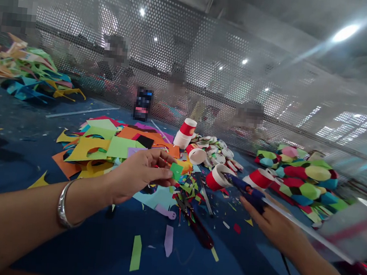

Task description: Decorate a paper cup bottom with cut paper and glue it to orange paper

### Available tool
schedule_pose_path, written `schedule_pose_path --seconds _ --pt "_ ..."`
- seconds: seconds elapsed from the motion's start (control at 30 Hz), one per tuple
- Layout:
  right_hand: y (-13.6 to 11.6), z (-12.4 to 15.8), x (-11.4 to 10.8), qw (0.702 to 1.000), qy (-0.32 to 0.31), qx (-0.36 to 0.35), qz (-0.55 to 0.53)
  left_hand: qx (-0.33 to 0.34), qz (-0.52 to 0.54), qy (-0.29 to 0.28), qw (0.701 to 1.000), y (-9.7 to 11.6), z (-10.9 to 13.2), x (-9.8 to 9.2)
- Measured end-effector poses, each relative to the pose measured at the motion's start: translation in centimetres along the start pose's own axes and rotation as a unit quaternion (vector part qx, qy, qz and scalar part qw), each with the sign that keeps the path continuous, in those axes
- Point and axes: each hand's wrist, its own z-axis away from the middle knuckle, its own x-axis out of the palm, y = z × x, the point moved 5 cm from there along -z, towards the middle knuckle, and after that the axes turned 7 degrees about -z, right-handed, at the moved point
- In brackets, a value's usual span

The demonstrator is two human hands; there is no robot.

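Note:
Between its thumb and fingers, my left hand pinches a small green paper piece. My right hand is wrapped round a dark blue glue gun, whose tip points left at the mouth of a red and white paper cup. A glue stick sticks out of the gun's rear. Another red and white cup lies behind the gun. Dark-handled scissors rest on the blue table between my hands, among paper scraps.
Coloured paper sheets are heaped behind my left hand. Stacked cups stand near a pile of round pieces. Paper shapes lie far left, and coloured paper balls at right. A perforated metal screen runs behind.

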Motion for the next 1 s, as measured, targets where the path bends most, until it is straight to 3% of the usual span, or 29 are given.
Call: schedule_pose_path --seconds 0.1,0.33,0.5,0.6,0.67,0.77,0.9,1.0 --pt "-0.3 0.9 0.6 0.997 -0.054 -0.032 0.033 -0.002 0.004 0.001 1.0 -0.1 -0.1 0.0" --pt "-0.3 2.0 1.6 0.98 -0.177 -0.021 0.094 -0.005 -0.015 -0.004 1.0 -0.3 -0.1 0.2" --pt "0.0 2.8 0.7 0.977 -0.185 -0.049 0.097 -0.012 -0.025 -0.015 1.0 -0.5 -0.1 0.2" --pt "-0.9 3.3 -0.7 0.981 -0.157 -0.062 0.096 -0.006 -0.028 -0.012 1.0 -0.6 -0.2 0.2" --pt "-2.6 3.4 -1.6 0.985 -0.133 -0.073 0.087 -0.002 -0.034 -0.008 0.999 -0.6 -0.3 0.2" --pt "-6.8 2.7 -1.5 0.984 -0.158 -0.079 0.035 0.005 -0.05 -0.002 0.999 -0.8 -0.4 0.3" --pt "-14.1 0.3 1.1 0.968 -0.203 -0.143 -0.039 0.029 -0.096 0.001 0.995 -0.8 -0.5 0.3" --pt "-17.4 -1.6 4.1 0.955 -0.244 -0.158 -0.057 0.051 -0.133 -0.001 0.99 -0.7 -0.6 0.2"
